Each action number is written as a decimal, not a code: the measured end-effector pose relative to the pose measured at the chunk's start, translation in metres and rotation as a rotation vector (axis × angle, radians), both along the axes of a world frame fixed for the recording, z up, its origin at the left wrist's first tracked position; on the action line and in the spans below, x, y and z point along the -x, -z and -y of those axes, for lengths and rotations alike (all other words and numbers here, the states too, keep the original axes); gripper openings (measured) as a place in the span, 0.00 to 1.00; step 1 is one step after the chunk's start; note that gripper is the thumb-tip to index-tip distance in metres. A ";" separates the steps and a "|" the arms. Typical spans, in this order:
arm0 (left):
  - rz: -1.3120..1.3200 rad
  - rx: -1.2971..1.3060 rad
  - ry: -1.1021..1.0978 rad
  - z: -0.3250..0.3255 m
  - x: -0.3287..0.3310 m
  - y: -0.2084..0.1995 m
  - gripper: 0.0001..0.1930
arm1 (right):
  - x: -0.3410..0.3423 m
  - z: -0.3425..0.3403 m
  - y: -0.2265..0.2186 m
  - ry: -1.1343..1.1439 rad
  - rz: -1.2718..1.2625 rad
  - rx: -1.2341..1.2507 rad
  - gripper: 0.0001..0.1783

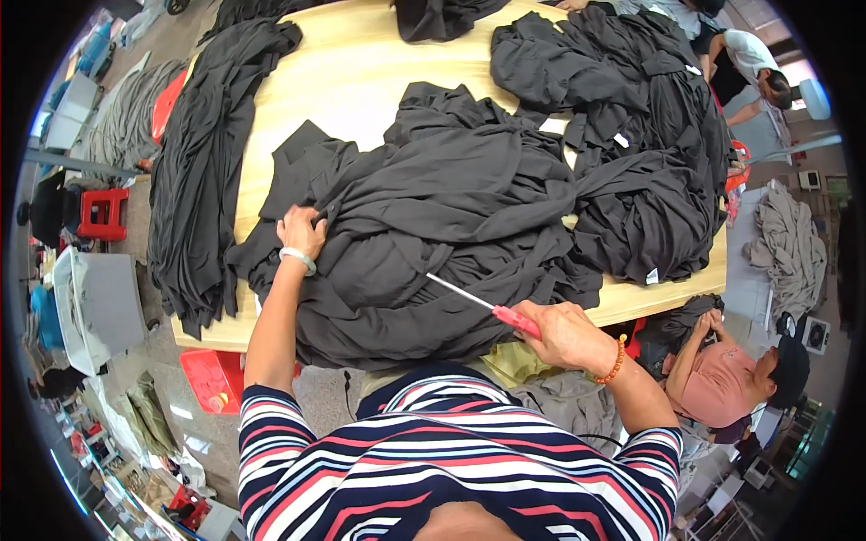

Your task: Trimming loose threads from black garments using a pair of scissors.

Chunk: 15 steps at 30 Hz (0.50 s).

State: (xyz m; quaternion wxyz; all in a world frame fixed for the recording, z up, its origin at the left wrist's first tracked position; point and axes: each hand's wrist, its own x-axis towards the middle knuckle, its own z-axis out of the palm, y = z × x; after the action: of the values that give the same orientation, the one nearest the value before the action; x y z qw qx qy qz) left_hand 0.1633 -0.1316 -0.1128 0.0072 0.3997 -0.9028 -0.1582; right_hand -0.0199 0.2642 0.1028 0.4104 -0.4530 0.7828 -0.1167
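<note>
A large heap of dark grey cloth (451,189), apparently garments, lies in folds on the table right before me. My left hand (302,233), with a pale bangle at the wrist, is at the heap's left side, its fingers curled closed on the dark cloth. In my right hand (570,335), fingers wrapped round the red handle, is a screwdriver-like tool (469,296) with a thin straight metal shaft. Its shaft points up and left over the heap, the tip close above or touching the cloth; I cannot tell which. A beaded bracelet circles my right wrist.
The pale wooden table (334,81) carries another dark cloth pile (645,153) at right and a long one (212,171) at left. A red stool (104,215) and a white bin (97,302) stand left. A person in pink (722,379) handles dark cloth at the right.
</note>
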 end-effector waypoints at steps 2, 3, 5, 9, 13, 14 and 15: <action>-0.010 0.064 0.051 0.001 0.006 0.003 0.10 | 0.000 -0.004 0.004 0.017 0.004 0.022 0.13; -0.058 0.143 0.077 -0.003 0.008 -0.001 0.10 | -0.001 -0.007 0.006 0.015 0.017 0.042 0.13; -0.298 0.444 0.274 -0.017 0.027 -0.041 0.10 | 0.001 -0.013 0.010 0.025 0.003 0.040 0.15; -0.612 -0.052 0.363 -0.077 0.054 -0.159 0.10 | 0.004 -0.009 0.033 0.026 0.013 0.073 0.28; -0.877 -0.356 0.868 -0.186 0.069 -0.258 0.09 | 0.009 0.013 0.064 0.000 -0.250 0.291 0.34; -0.798 -0.473 1.091 -0.204 0.081 -0.274 0.10 | 0.017 0.004 0.070 0.034 -0.416 0.550 0.32; -0.771 -0.483 1.349 -0.218 0.097 -0.280 0.11 | 0.026 -0.006 0.076 0.065 -0.582 0.800 0.31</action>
State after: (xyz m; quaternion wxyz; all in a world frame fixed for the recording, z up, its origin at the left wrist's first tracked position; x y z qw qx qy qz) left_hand 0.0665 0.0869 0.1671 0.1342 -0.3223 -0.8243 -0.4456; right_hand -0.0459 0.2698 0.0268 -0.0351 -0.5642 0.7724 -0.2894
